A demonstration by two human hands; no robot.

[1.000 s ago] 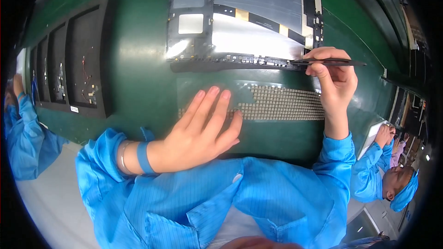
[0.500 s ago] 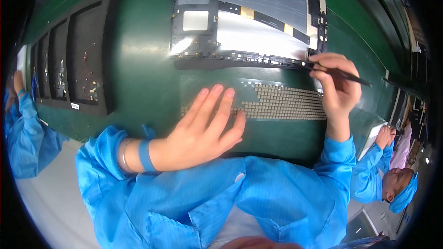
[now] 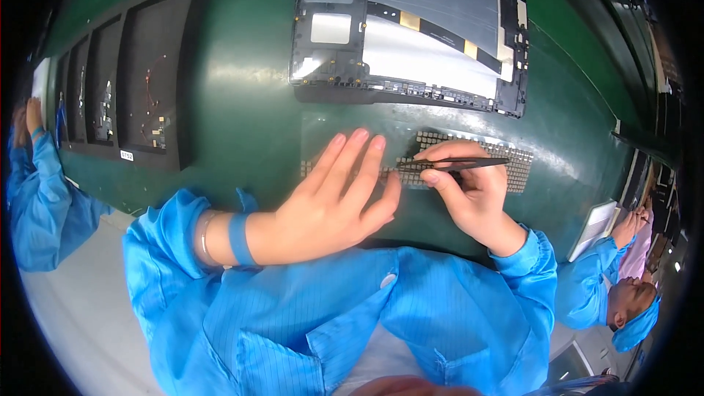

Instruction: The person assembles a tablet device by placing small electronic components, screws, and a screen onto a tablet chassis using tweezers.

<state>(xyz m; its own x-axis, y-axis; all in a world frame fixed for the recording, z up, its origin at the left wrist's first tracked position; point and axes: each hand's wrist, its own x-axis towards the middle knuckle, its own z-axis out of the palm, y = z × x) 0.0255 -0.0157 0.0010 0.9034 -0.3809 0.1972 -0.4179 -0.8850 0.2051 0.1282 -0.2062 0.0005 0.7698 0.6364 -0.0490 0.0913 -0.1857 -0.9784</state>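
My left hand point(image 3: 334, 198) lies flat with its fingers spread on a clear backing sheet that carries rows of small greyish square pads point(image 3: 519, 170). Black tweezers point(image 3: 477, 163) are pinched in my right hand point(image 3: 473, 202). Their tips point left and reach the pads beside my left thumb; whether a pad is between them is too small to tell. Beyond both hands lies an opened flat device point(image 3: 433, 55), with a black frame, a silver plate and a dark ribbon strip with gold patches. My right hand covers part of the sheet.
On the green table point(image 3: 249, 51), a black foam tray point(image 3: 189, 66) at the left holds small circuit boards and thin wires in its compartments. A person in blue point(image 3: 587, 286) works at the right, near a white flat item point(image 3: 594, 229). Another blue sleeve point(image 3: 51, 198) shows at far left.
My right hand has moved left and nearer with the tweezers, from the device's near right edge to the pad sheet. My left hand stays flat on the sheet.
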